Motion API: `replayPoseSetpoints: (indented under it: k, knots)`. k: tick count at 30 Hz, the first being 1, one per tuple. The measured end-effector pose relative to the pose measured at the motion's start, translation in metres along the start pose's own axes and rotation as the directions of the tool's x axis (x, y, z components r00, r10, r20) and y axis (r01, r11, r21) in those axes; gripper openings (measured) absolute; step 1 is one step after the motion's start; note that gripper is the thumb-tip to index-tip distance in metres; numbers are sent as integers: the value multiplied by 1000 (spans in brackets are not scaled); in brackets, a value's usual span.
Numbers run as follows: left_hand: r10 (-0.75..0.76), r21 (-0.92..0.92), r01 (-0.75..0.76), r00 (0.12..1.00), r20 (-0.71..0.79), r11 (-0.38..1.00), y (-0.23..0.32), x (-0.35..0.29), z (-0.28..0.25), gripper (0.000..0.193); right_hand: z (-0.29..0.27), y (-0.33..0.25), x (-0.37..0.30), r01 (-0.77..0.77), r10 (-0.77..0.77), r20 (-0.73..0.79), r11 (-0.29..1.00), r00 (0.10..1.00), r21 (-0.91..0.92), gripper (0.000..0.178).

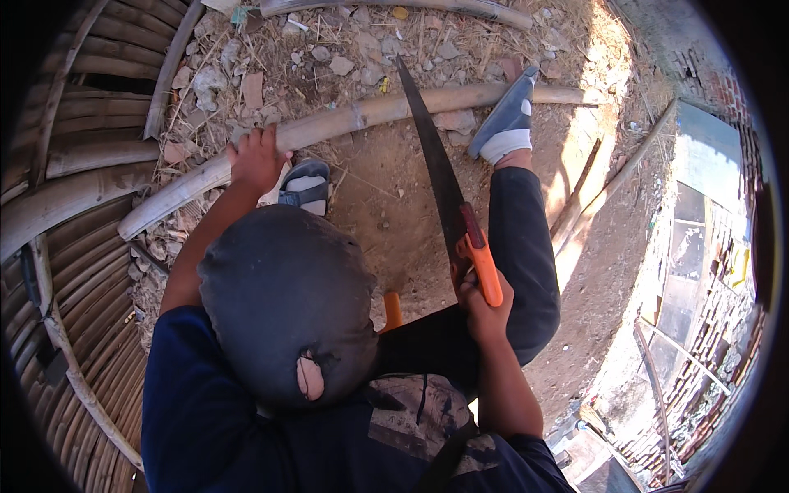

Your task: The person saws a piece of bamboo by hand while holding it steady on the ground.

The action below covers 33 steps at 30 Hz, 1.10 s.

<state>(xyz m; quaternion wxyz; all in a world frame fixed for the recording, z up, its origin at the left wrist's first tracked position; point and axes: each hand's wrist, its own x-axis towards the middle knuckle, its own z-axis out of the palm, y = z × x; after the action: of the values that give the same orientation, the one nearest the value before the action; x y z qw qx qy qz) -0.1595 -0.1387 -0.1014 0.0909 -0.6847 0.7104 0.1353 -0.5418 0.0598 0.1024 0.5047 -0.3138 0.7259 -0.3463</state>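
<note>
My left hand (256, 159) is wrapped over the top of a pale bamboo pole (325, 122) lying across the ground. My right hand (486, 306) is closed around the orange handle of a handsaw (438, 156). The saw's dark blade points away from me and crosses over the pole; whether its teeth touch the pole I cannot tell. My right foot, in a grey sandal (503, 117), is at the pole to the right of the blade. My left sandal (306, 187) is on the near side, by my left hand. A large dark rounded form (288, 287) with a torn hole hides part of my left arm.
Another pole (394, 10) lies at the far edge amid stones and straw. Bamboo slats (78, 329) form a wall on the left. Thin sticks (612, 189) rest on the soil to the right, near a brick wall (723, 304). An orange piece (393, 311) shows by my leg.
</note>
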Motion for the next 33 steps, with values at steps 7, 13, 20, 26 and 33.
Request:
replayPoseSetpoints:
  k: [7,13,20,26,33]
  knots:
    - [-11,4,11,999,52,1000,-1,3,-2,71,-3,-1,2,15,-15,32,1000,999,15,5]
    - [-30,8,30,998,62,1000,6,2,-9,69,-1,1,23,50,-48,61,998,997,-27,11]
    - [-26,-12,27,994,108,1000,2,11,-6,71,15,-16,64,71,-59,99,990,993,-122,9]
    - [-45,9,45,997,63,999,3,4,-3,71,-1,-26,17,9,-3,25,975,1000,-223,12]
    - [-51,-22,51,999,10,998,10,-4,-3,72,22,-16,73,79,-39,144,955,989,-286,14]
